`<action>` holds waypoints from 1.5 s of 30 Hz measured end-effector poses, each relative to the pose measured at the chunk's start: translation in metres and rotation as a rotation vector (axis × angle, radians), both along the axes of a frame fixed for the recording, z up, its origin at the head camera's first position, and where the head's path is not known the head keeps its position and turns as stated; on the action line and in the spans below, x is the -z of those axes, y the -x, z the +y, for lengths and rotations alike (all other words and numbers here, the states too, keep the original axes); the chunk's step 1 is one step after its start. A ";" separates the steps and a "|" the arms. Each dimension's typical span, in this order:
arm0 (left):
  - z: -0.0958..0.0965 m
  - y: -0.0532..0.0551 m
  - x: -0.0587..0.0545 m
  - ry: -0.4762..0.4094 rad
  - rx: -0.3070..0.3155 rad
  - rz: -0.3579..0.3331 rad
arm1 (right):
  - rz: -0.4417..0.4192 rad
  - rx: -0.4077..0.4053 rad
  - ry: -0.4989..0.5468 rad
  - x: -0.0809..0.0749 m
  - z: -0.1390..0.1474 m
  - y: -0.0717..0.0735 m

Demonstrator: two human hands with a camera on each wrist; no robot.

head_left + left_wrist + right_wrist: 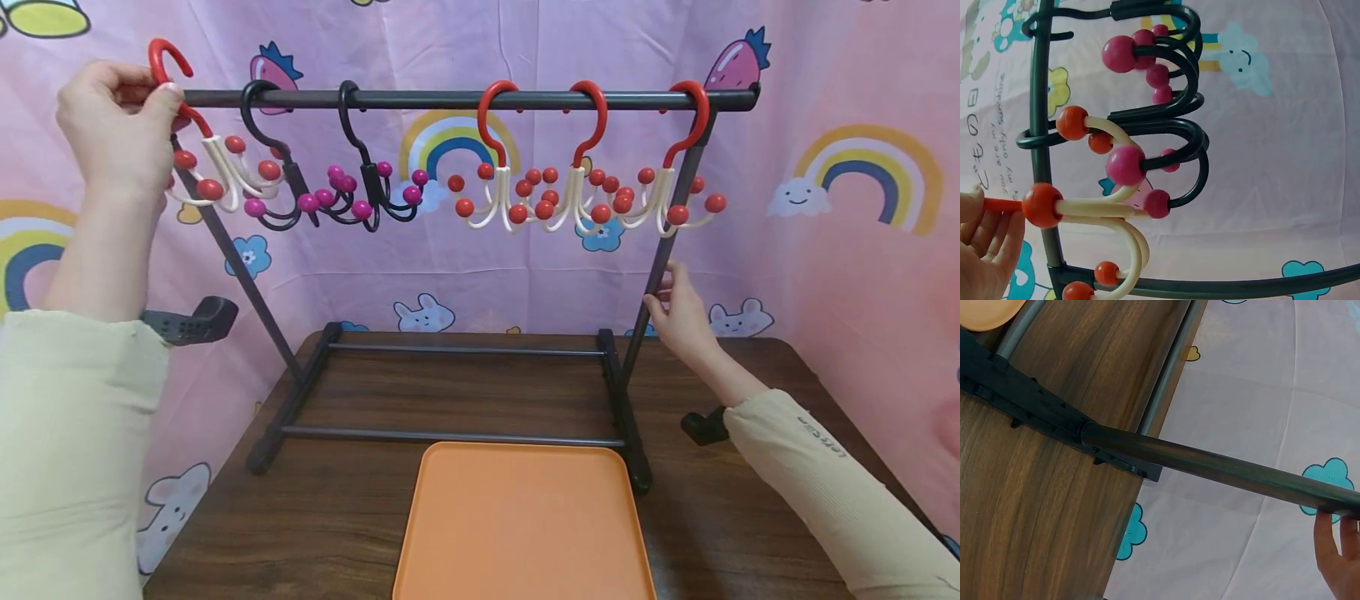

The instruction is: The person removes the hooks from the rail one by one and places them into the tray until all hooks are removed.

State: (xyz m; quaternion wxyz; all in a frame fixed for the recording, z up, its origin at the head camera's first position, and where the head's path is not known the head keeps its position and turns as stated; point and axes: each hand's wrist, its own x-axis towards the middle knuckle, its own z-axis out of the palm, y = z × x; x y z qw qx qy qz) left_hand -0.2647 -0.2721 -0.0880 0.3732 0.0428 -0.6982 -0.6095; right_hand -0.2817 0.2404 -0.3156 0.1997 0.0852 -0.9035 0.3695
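Observation:
My left hand (pixel 123 125) pinches the shank of a red-hooked hanger (pixel 217 162) with cream arms and red ball tips, at the left end of the dark rail (pixel 427 100). Its hook curves above the rail, the tip pointing down; the hand hides the rail's end. In the left wrist view this hanger's arms overlap a black hanger (pixel 1179 134) with magenta balls. Low on the rack's right side, my right hand (pixel 682 317) holds the slanted upright post (pixel 651 308). In the right wrist view its fingertips meet the post's edge.
Another black hanger (pixel 371 183) and three red-hooked cream hangers (pixel 576 183) hang along the rail. The rack's base (pixel 450 436) stands on a wooden table (pixel 300 517), with an orange tray (pixel 525 525) in front. A patterned cloth (pixel 840 275) hangs behind.

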 end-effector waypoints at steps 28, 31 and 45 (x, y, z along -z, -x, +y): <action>-0.004 -0.044 0.044 0.016 -0.159 0.103 | -0.003 0.001 0.006 0.001 -0.001 -0.001; -0.004 -0.047 0.044 -0.007 -0.186 0.135 | 0.000 0.004 0.007 0.001 0.000 -0.001; 0.004 -0.069 0.062 -0.003 -0.213 0.135 | -0.012 0.006 0.009 0.002 -0.001 -0.002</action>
